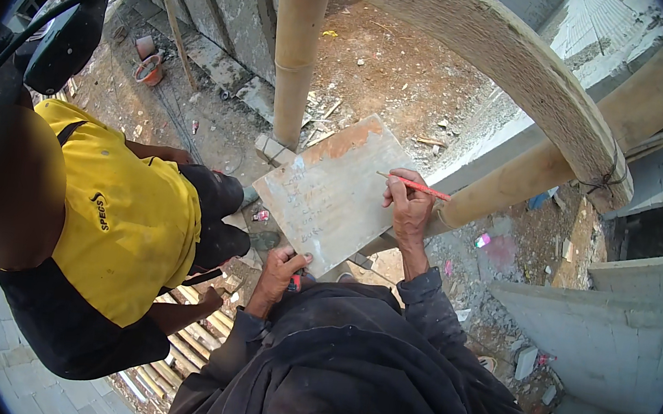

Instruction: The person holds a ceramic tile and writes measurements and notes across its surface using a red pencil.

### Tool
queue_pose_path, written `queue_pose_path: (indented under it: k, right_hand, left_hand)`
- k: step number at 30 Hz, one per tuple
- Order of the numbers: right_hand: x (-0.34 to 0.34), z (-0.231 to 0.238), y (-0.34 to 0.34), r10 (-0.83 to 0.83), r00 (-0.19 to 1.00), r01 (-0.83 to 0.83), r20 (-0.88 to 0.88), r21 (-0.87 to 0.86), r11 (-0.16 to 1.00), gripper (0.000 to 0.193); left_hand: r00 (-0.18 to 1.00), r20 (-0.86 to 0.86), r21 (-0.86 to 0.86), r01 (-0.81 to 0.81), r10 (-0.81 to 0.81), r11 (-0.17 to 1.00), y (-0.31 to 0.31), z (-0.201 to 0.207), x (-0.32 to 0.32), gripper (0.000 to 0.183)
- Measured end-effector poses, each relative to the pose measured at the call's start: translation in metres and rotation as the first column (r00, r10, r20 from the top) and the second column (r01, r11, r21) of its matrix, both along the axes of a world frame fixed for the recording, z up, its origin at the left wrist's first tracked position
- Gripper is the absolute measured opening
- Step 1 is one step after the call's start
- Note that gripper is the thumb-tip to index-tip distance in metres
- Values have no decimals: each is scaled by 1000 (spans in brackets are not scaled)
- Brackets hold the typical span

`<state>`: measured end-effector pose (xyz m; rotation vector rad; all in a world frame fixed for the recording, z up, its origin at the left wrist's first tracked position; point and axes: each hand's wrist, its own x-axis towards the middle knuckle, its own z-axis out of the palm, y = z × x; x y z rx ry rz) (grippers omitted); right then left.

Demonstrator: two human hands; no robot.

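Note:
A flat, pale rectangular board (332,199) with a rusty-brown patch along its far edge and handwritten pencil marks lies tilted in front of me. My left hand (276,278) grips its near corner, thumb on top. A small red and black object (295,283) shows beside that hand, its kind partly hidden. Above the board's right side, my right hand (411,212) is closed round a red pencil (420,187), whose tip points left over the surface.
A person in a yellow and black shirt (122,216) is close on my left. Bamboo poles (295,56) and a curved wooden beam (483,28) stand ahead and right. Rubble, an orange bucket (149,70), a motorcycle mirror (68,38) and concrete walls (604,328) surround us.

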<state>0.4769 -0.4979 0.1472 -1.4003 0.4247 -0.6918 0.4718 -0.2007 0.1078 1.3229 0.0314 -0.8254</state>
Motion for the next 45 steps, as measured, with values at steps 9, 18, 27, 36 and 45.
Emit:
queue_pose_path:
  k: [9, 18, 27, 36, 45]
  right_hand:
    - [40, -16, 5, 86, 993, -98, -78, -168, 981, 8]
    - [53, -8, 5, -23, 993, -31, -112, -456, 889, 7]
    - [56, -6, 2, -10, 992, -63, -125, -569, 820, 6]
    - [58, -10, 5, 21, 991, -88, -135, -510, 855, 7]
    - [55, -13, 4, -54, 989, -32, -139, -550, 834, 7]
  left_hand:
    - [1000, 25, 33, 2, -3, 999, 1, -14, -1, 35]
    - [1000, -19, 6, -12, 12, 1000, -3, -2, 0, 36]
    - [999, -32, -19, -7, 6, 1000, -2, -8, -2, 34]
    - [1000, 18, -24, 3, -2, 1000, -2, -2, 0, 35]
    - [998, -58, -48, -15, 12, 999, -5, 7, -1, 36]
